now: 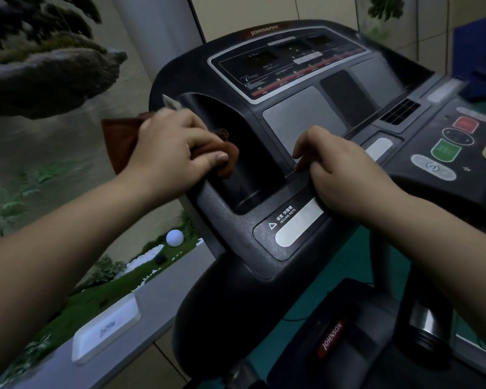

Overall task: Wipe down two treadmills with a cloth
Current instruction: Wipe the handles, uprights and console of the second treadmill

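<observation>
My left hand (170,148) grips the cloth (124,141) at the console's (292,122) left edge, beside the cup well. My right hand (340,175), fingers curled, seems to brace empty on the console, rightward.

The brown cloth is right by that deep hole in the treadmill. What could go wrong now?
1. The left hand grips the brown cloth at the rim of the deep black cup holder; a loose grip might drop it inside.
2. The right hand rests on the black treadmill console near the silver incline keys strip, and could perhaps press it by accident.
</observation>
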The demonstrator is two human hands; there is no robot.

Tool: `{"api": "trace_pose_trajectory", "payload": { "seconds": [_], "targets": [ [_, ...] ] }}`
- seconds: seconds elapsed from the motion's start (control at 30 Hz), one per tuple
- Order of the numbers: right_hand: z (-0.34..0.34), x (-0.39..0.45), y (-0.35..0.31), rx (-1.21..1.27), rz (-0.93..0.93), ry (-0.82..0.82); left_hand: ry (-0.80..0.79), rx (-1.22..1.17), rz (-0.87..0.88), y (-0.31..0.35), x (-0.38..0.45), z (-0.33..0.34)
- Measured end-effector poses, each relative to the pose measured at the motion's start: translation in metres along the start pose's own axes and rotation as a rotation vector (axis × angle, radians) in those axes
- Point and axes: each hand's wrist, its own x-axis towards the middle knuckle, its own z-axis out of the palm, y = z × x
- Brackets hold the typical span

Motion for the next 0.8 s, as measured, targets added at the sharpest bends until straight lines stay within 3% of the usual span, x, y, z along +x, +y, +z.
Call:
{"api": "trace_pose_trajectory", "payload": {
  "seconds": [0.3,0.47,0.57,0.7,0.8],
  "targets": [
    [0.0,0.0,-0.001,-0.001,-0.002,-0.009,0.031,-0.148,0.07,0.016,-0.03,0.003],
    [0.0,0.0,-0.001,0.001,0.007,-0.008,0.06,-0.052,-0.073,-0.021,0.009,-0.001],
    [0.0,-0.001,-0.001,0.0,0.007,-0.002,-0.018,-0.022,-0.134,-0.027,0.031,-0.008],
    [-0.001,-0.001,-0.001,0.0,0.014,-0.013,-0.207,0.098,0.055,-0.013,0.03,-0.013],
    [-0.001,-0.001,-0.001,0.002,0.011,-0.015,-0.3,0.063,0.192,-0.005,0.021,-0.009]
  ]
}}
